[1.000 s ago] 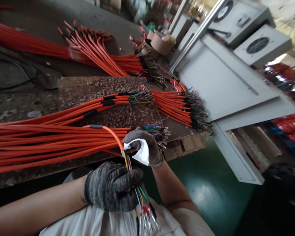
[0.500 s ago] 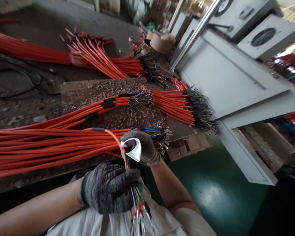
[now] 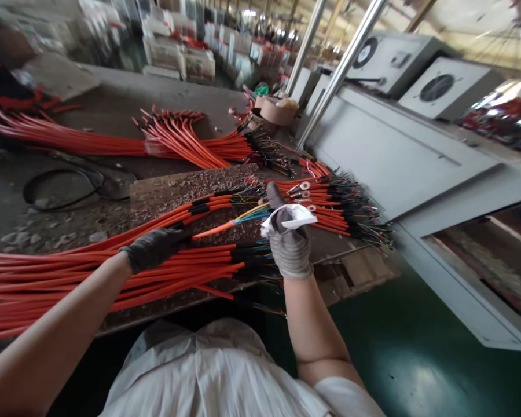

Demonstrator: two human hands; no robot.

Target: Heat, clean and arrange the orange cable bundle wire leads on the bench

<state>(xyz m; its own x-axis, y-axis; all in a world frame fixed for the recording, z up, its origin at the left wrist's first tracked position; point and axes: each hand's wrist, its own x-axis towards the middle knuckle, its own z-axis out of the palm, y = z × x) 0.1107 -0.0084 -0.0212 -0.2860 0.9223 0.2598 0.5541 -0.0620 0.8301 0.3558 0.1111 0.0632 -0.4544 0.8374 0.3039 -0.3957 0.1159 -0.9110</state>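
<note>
My left hand [image 3: 154, 249], in a dark grey glove, is closed round an orange cable [image 3: 215, 230] above a row of similar cables [image 3: 156, 278]. The sheath ends past its fingers, and loose yellow, blue and green wires [image 3: 252, 214] run on to my right hand [image 3: 290, 246]. That hand, gloved in grey, is closed round the wires with a crumpled white piece [image 3: 297, 215], paper or cloth, in its grip. Ring terminals [image 3: 304, 194] stick out beyond its fingers. Blur hides exactly how the fingers hold the wires.
Beneath the cables lies a brown board [image 3: 169, 188] strewn with scraps. More orange cable bundles [image 3: 191, 142] lie at the back, with another [image 3: 321, 205] to the right. A brown tape roll [image 3: 280, 111], a black cable loop [image 3: 65, 185] and a grey cabinet [image 3: 373, 150] are around.
Both hands have moved up and forward from my lap to over the board. My left hand has gone from the wires to the orange sheath. The wires now point right, and the view has tilted up.
</note>
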